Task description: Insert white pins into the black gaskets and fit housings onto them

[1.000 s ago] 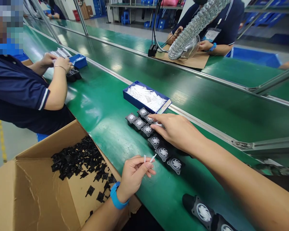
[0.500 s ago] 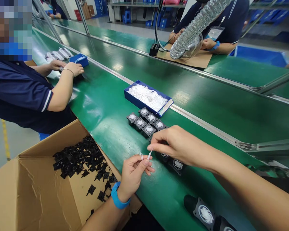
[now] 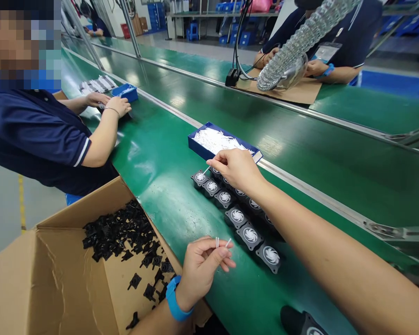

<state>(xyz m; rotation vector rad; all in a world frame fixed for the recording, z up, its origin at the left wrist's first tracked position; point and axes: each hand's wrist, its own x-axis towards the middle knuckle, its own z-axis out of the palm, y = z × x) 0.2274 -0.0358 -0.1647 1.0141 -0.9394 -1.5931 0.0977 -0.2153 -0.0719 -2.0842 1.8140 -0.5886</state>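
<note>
The right hand pinches one white pin over the end fan; the left hand grips spare pins (loosely, it seems). A tilted pin could miss its hole, or spares slip.

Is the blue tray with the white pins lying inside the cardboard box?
No, the blue tray lies on the green belt beyond the row of fans, apart from the cardboard box.
</note>
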